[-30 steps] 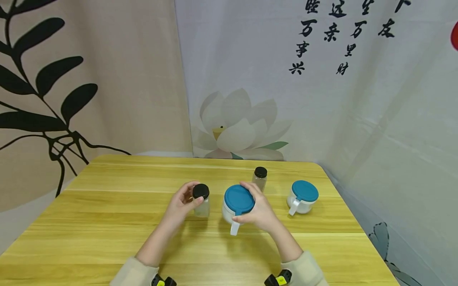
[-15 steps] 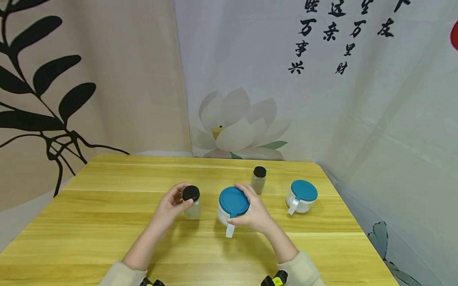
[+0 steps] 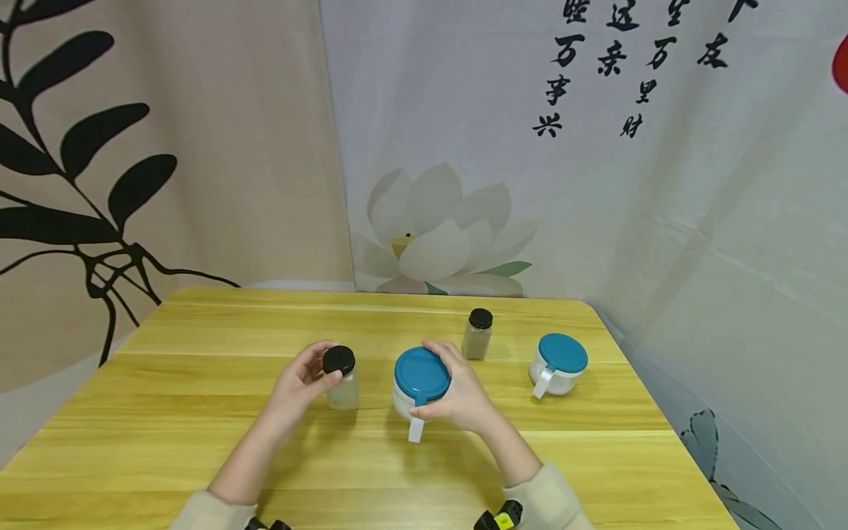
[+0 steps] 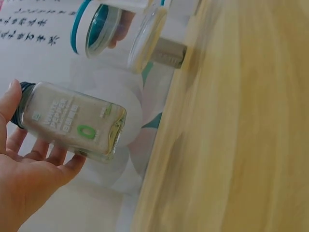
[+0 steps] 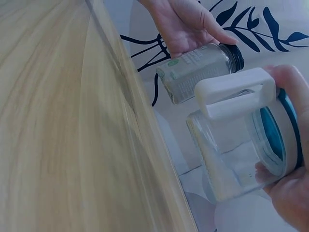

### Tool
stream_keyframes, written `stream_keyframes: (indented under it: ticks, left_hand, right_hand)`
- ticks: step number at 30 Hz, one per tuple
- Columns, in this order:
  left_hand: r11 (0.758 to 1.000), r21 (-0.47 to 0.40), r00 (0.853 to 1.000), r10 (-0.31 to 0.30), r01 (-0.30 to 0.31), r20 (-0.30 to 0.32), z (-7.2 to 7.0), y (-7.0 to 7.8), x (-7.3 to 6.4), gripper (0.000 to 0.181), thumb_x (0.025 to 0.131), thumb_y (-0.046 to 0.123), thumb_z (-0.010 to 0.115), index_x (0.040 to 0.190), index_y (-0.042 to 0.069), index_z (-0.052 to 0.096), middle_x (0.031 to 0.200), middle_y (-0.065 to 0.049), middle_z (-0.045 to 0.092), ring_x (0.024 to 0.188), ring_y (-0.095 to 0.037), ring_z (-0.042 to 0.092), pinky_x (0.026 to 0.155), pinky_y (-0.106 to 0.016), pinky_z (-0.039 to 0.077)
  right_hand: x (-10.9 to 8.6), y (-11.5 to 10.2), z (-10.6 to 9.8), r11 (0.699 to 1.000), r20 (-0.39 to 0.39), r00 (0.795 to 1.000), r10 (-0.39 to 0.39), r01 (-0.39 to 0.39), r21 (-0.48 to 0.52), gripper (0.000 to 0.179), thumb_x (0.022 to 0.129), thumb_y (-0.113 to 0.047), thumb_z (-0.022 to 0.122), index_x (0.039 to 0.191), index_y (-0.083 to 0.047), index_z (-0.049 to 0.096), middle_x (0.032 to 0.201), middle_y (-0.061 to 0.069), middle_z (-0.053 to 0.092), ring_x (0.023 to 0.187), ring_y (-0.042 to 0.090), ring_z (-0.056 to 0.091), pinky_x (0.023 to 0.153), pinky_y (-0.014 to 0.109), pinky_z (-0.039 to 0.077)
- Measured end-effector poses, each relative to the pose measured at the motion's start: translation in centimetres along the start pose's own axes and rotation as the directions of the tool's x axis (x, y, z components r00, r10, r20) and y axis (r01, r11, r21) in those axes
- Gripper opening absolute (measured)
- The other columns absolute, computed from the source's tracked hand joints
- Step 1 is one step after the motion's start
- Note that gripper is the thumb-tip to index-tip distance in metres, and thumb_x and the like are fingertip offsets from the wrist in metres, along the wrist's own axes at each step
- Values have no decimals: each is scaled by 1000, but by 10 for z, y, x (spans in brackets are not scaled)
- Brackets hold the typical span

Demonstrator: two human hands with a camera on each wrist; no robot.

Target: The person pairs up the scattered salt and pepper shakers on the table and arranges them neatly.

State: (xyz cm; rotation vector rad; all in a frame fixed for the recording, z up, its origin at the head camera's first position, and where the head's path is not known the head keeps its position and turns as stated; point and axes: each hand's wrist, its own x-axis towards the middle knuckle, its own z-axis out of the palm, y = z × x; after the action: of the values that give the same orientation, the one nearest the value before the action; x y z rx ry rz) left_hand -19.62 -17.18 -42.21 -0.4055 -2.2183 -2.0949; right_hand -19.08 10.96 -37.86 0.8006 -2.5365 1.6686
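My left hand point(image 3: 294, 386) grips a glass pepper bottle point(image 4: 72, 121) by its black cap, thumb on one side and fingers on the other. The label reads white pepper, with a green ring below. My right hand point(image 3: 465, 397) holds a clear seasoning jar point(image 5: 227, 159) round its blue lid point(image 3: 422, 373). A white handle point(image 5: 236, 94) stands out from the jar's side, and pale granules lie inside. Both containers are held above the table in the wrist views, apart from each other, the bottle to the left of the jar.
A second black-capped bottle point(image 3: 478, 335) stands behind the right hand. Farther right sits another blue-lidded jar point(image 3: 559, 364) with its white handle facing the front. The wooden table point(image 3: 199, 412) ends at a printed cloth backdrop point(image 3: 430, 110).
Both hands have moved left together, carrying the pepper bottle and the seasoning jar. The gap between the right hand and the standing bottle has widened. The other bottle and jar stay put.
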Motion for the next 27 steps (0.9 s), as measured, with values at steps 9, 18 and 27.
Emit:
stream_keyframes:
  ticks: [9,18,27]
  left_hand:
    - [1000,0,1000,19,-19,-10,-21,0,3,44,94,11,63,133,2,45,120,-2,54,109,-16,52,88,-22,44]
    - [1000,-8,1000,28,-28,-6,-33,-6,4,42,94,9,61,132,3,45,118,-1,54,109,-16,51,88,-22,43]
    - [998,-28,998,55,-54,27,-42,-15,4,40,95,5,59,132,1,45,118,3,58,107,-14,53,87,-22,44]
  right_hand:
    - [5,2,10,1000,23,1000,7,-7,3,92,63,-3,87,142,0,38,135,17,42,117,37,47,93,51,43]
    - [18,39,24,1000,12,1000,-19,19,9,98,62,-16,91,144,-15,39,137,2,41,119,28,47,93,45,44]
    - [23,41,34,999,4,999,-35,35,5,97,61,-21,91,143,-18,40,135,-1,43,118,27,48,92,45,44]
